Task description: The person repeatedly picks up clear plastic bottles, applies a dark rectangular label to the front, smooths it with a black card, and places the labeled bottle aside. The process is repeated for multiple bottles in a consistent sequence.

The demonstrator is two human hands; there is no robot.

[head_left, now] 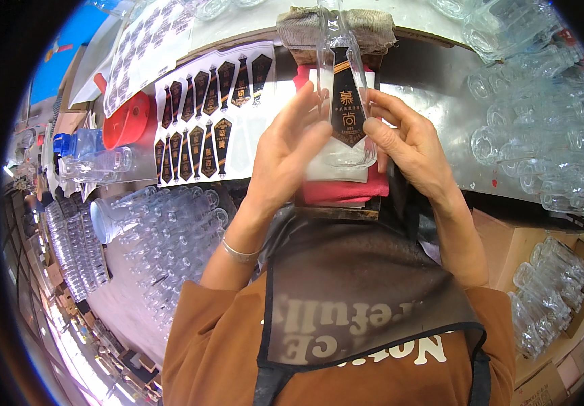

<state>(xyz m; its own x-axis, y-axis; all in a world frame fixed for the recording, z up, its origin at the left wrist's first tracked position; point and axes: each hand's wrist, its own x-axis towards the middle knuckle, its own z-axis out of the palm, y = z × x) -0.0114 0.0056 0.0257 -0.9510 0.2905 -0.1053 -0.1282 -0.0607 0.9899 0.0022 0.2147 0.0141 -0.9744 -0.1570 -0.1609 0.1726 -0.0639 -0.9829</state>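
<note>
A: So, where is the clear glass bottle (341, 81)?

B: Held up over the red cloth pad (342, 191), between both hands. Its black pointed label (348, 108) is already on the front.

A: And the grip?

B: The left hand (292, 152) lies flat against the bottle's side, fingers spread; the right hand (403, 139) pinches the other edge. I judge this the smoothing step; next the label edges need firm, even pressing.

A: Around it?

B: Label sheets (204, 125) lie left on the bench (440, 115), and empty bottles (549, 135) are piled right.
</note>
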